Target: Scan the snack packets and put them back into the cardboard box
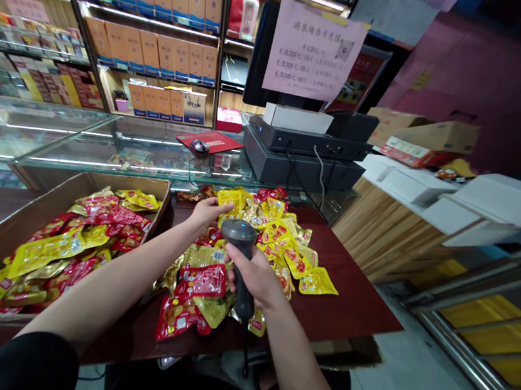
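In my right hand [257, 277] is a black barcode scanner [244, 285], gripped round its handle with the head pointing away from me. My left hand [207, 215], just beyond and to the left of the scanner, pinches the edge of a yellow snack packet [229, 202]. Below both hands spreads a loose pile of red, yellow and gold snack packets. A red packet [203, 280] lies close to me, left of the scanner, and a yellow packet [319, 282] sits at the pile's right end.
An open cardboard box [161, 198] of similar packets stands left on the dark red table [345, 313]. Behind are a glass counter [148, 137], a mouse [199, 146], a cash drawer [292, 167] and a monitor with a paper sign [314, 50]. White boxes [408, 185] stand right.
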{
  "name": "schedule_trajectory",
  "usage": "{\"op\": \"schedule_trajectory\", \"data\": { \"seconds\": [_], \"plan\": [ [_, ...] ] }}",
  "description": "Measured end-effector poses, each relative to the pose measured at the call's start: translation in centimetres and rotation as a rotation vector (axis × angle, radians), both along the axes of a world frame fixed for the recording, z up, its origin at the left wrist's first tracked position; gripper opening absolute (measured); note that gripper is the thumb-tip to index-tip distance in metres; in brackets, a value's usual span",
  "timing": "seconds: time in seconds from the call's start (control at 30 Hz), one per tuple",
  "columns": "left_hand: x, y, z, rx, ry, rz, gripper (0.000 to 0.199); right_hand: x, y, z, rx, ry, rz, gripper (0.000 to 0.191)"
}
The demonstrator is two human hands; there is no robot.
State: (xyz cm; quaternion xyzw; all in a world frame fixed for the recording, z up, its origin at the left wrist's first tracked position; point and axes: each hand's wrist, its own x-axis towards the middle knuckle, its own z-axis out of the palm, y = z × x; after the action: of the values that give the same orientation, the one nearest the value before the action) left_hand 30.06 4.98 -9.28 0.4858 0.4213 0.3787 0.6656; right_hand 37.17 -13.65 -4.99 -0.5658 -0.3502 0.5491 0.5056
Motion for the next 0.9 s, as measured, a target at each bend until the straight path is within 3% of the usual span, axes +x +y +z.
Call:
{"op": "schedule_trajectory", "data": {
  "seconds": [0.2, 0.4, 0.6, 0.73, 0.9],
  "plan": [
    [0.2, -0.1, -0.1, 0.019, -0.123, -0.019, 0.055, 0.1, 0.1, -0.2, 0.016, -0.012, -0.011, 0.027],
    [0.0, 0.0, 0.2, 0.009, -0.007, -0.012, 0.061, 0.1, 0.0, 0.2, -0.007, 0.013, -0.026, 0.025],
    [-1.4, 0.2, 2.0, 0.044, -0.012, 0.012, 0.056, 0.1, 0.6, 1.2, 0.037, 0.007, -0.020, 0.027],
    [-5.4, 1.1, 4.6, 0.087, 0.008, 0.072, 0.057, -0.3, 2.0, 1.8, 0.045, -0.007, 0.020, 0.030],
    [-14.3, 2.4, 7.9, 0.185, 0.144, 0.240, 0.059, -1.7, 3.5, 2.1, 0.094, -0.012, 0.088, 0.032]
  ]
}}
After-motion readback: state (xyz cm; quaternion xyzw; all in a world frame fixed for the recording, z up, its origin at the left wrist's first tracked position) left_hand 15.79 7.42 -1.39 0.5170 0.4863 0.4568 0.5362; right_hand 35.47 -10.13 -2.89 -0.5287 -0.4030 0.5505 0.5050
